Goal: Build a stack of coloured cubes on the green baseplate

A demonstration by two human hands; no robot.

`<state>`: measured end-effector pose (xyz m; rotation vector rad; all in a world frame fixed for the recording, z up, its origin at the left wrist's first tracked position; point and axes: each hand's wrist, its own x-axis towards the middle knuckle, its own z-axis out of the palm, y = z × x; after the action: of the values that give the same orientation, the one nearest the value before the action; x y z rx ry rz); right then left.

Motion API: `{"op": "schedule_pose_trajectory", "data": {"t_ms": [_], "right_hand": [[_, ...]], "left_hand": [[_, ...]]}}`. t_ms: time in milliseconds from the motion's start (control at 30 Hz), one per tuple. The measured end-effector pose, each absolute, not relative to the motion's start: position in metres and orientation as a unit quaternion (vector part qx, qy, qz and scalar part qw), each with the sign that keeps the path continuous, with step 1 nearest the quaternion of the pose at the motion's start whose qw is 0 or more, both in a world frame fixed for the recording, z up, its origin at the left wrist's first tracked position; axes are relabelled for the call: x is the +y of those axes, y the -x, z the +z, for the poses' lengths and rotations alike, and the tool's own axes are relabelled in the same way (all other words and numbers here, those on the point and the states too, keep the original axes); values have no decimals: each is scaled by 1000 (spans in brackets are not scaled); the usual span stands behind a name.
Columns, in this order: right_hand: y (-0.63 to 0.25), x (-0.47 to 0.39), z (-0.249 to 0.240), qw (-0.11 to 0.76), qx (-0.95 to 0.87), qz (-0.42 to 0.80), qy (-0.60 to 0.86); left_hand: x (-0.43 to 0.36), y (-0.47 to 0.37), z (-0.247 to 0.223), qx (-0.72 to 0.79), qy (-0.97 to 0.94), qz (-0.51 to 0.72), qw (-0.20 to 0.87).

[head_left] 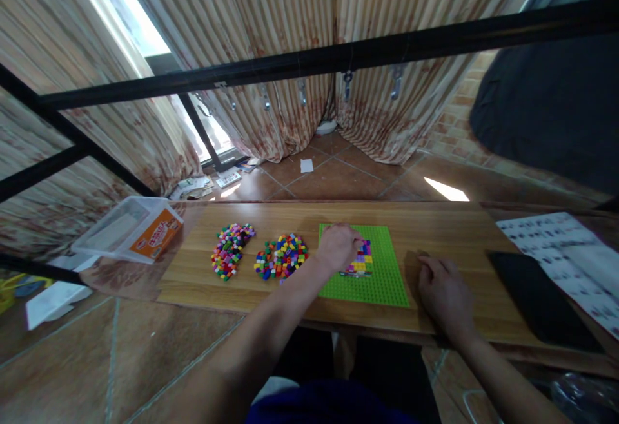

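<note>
Bricks [362, 260] in a small coloured patch are pressed under the fingertips of the left hand [338, 245], on the green baseplate [382, 282]. Well to the left of that hand, a clear box [128, 227] overhangs the table [454, 231] edge; nearer, two loose brick piles [280, 256] are seen. Bare wood separates baseplate and right hand [442, 292], which is laid flat, loosely curled, holding nothing. Beyond it lies a black tablet [536, 298].

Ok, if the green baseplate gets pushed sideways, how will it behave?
The green baseplate looks thin and flat, so it would probably slide on the smooth wooden table rather than tip. The left hand resting on it likely pins it. It probably flexes slightly if lifted by an edge.
</note>
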<state>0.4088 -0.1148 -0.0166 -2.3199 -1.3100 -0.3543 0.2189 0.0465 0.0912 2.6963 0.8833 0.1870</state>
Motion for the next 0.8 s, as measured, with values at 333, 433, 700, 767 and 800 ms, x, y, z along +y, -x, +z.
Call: {"op": "schedule_pose_trajectory", "data": {"t_ms": [333,433,700,767,800], "right_hand": [[-410,-115,-19,226,-476,-134,839],[-410,-115,-19,222,-479,-132,839],[-410,-116,-16,198,-477,-123,847],[-410,-117,-16,194,-475,-127,849],[-410,-117,-16,193,-475,-129,849]], "left_hand": [[47,-219,93,316,-934,50,159],[47,-218,92,314,-933,56,165],[43,-190,91,335,-903,181,200],[43,-172,89,349,-885,224,214],[43,-161,87,361,-872,245,223]]}}
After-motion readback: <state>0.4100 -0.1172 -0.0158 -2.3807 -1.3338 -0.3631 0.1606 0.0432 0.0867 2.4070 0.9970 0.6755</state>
